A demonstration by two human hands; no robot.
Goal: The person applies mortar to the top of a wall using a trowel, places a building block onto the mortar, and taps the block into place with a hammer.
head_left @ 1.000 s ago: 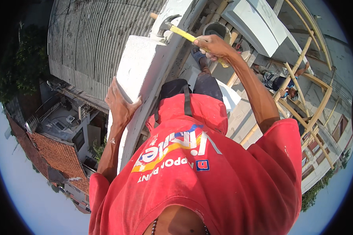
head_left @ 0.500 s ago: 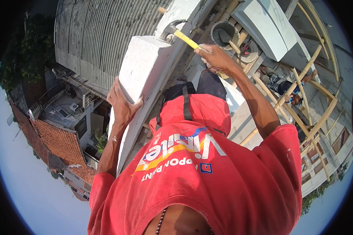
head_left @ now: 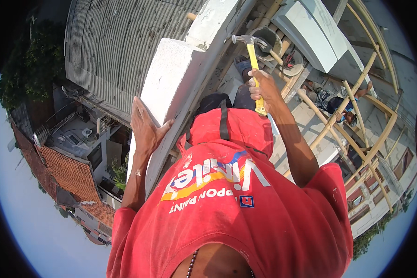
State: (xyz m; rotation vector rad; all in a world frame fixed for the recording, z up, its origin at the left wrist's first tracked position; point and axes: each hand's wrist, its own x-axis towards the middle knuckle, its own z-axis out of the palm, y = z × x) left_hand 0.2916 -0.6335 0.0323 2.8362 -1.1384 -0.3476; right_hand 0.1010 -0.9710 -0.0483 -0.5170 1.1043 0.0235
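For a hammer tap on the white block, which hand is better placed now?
Right, I'd judge. The right hand is closed around the yellow-handled claw hammer, whose head is clear of the white block. The left hand is spread against the block, so it seems better suited to steadying.

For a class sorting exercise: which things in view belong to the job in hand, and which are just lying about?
Apparently in the job:
yellow-handled claw hammer, in the right grip
white block, the left grip open against it

Apparently just lying about:
bucket
round shallow container
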